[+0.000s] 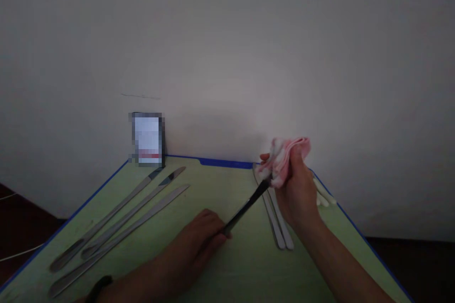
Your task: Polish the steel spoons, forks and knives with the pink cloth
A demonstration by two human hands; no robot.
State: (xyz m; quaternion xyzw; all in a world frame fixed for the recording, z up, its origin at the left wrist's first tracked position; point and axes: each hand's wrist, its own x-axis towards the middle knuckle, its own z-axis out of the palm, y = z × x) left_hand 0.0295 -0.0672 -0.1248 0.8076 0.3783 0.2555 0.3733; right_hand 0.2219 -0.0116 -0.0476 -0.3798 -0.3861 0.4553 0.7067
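My left hand point(208, 232) is closed around the handle end of a table knife point(245, 210), which slants up to the right above the table. A pink and white cloth point(284, 158) is bunched in my right hand point(298, 189), wrapped round the knife's other end, so that end is hidden. Below my right hand, two metal knives point(280, 227) lie side by side, their far ends partly covered by the hand and cloth. Three more table knives point(131, 225) lie slanted on the left side of the table.
The light green table point(245, 274) has a blue edge and stands against a pale wall point(227, 57). A phone with a blurred screen point(147, 137) leans upright at the back left. Several whitish handles point(323, 194) lie at the right edge, partly behind my right hand.
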